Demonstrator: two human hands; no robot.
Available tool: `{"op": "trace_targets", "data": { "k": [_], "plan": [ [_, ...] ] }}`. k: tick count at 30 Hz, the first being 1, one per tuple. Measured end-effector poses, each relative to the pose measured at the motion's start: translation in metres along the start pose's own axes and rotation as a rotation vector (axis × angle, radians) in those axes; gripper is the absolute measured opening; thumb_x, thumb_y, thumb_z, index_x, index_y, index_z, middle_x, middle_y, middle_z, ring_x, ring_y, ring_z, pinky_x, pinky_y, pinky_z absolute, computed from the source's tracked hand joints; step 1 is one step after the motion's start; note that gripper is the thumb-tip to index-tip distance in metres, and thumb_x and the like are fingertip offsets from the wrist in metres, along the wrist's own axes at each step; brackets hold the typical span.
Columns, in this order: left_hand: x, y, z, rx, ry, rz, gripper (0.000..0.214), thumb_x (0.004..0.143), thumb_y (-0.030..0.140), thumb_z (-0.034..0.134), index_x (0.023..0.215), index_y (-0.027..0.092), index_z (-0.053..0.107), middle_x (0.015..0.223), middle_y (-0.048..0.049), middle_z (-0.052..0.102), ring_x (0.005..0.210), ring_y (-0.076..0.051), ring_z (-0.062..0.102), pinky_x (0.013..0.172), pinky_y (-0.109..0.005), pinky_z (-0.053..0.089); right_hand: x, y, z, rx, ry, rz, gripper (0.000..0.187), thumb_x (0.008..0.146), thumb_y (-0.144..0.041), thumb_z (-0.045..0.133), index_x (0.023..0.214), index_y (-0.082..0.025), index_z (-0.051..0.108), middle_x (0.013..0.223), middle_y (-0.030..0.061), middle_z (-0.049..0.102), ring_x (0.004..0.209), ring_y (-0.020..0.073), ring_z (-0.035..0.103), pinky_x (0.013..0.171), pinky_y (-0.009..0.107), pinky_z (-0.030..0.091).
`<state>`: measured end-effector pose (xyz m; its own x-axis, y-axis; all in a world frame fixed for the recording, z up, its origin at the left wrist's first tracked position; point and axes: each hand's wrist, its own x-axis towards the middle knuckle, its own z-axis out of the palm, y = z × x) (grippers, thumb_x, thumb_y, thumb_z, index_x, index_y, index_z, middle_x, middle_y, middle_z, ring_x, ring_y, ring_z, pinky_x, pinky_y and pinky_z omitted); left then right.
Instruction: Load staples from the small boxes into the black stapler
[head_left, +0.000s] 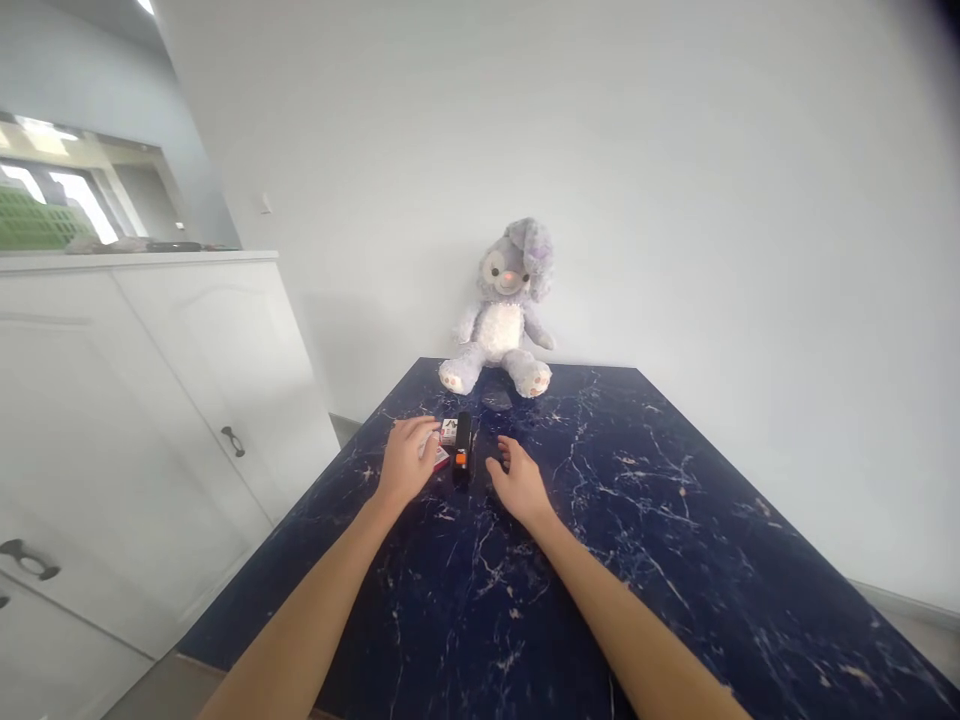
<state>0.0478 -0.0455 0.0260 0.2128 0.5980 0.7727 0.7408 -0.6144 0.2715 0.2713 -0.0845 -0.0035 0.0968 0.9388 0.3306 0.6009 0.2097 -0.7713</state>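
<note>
Gadget (464, 432) in black sits just right of the left hand (405, 460), just left of the right hand (521, 487), roughly equally near both, long axis running away from the wearer, orange patch (461, 459) toward the near end. Right hand's empty, thumb and fingers parted; left hand's over a red-and-white box (442, 458), but tbh can't tell if it's gripping.

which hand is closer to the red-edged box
Left. The left hand is right at the red-edged box, partly covering it from view; the right hand is farther away, on the other side of the black object with an orange part.
</note>
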Motion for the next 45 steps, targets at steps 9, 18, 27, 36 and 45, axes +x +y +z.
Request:
{"op": "trace_targets", "data": {
  "k": [9,18,27,36,45],
  "plan": [
    [-0.026,0.115,0.035,-0.215,-0.329,0.313,0.028,0.102,0.024,0.051,0.124,0.024,0.068,0.123,-0.0073,0.071,0.113,-0.024,0.062,0.1,-0.043,0.049,-0.059,0.054,-0.113,-0.47,-0.008,-0.174,0.049,0.102,-0.037,0.045,0.144,-0.013,0.053,0.137,0.0159,0.063,0.13,0.0317,0.053,0.111,0.046,0.042],
    [-0.024,0.147,0.078,-0.019,-0.508,0.134,0.031,0.103,0.034,0.05,0.125,0.024,0.07,0.134,-0.0091,0.066,0.121,-0.031,0.057,0.101,-0.053,0.05,-0.062,0.039,-0.109,-0.695,-0.18,-0.078,0.049,0.103,-0.032,0.04,0.142,-0.011,0.06,0.153,0.0201,0.051,0.141,0.0389,0.045,0.113,0.053,0.037],
    [-0.046,0.158,0.072,-0.027,-0.543,0.243,0.04,0.102,0.017,0.04,0.134,0.02,0.064,0.145,-0.0106,0.06,0.136,-0.031,0.051,0.112,-0.055,0.046,-0.073,0.025,-0.105,-0.7,-0.299,-0.142,0.055,0.099,-0.016,0.035,0.15,-0.005,0.05,0.158,0.0207,0.044,0.148,0.0363,0.039,0.12,0.049,0.034],
    [-0.041,0.153,0.069,-0.064,-0.56,0.28,0.038,0.099,0.017,0.047,0.133,0.021,0.063,0.146,-0.0111,0.059,0.135,-0.033,0.051,0.109,-0.056,0.049,-0.071,0.024,-0.111,-0.7,-0.317,-0.175,0.054,0.1,-0.018,0.036,0.15,-0.004,0.05,0.157,0.0223,0.046,0.146,0.038,0.042,0.117,0.051,0.038],
    [-0.039,0.152,0.068,-0.111,-0.561,0.271,0.037,0.098,0.017,0.049,0.132,0.023,0.064,0.144,-0.0106,0.06,0.133,-0.032,0.052,0.107,-0.055,0.049,-0.07,0.028,-0.109,-0.66,-0.295,-0.182,0.052,0.099,-0.018,0.039,0.148,-0.006,0.053,0.156,0.0224,0.047,0.144,0.0391,0.043,0.115,0.053,0.039]
  ]
}}
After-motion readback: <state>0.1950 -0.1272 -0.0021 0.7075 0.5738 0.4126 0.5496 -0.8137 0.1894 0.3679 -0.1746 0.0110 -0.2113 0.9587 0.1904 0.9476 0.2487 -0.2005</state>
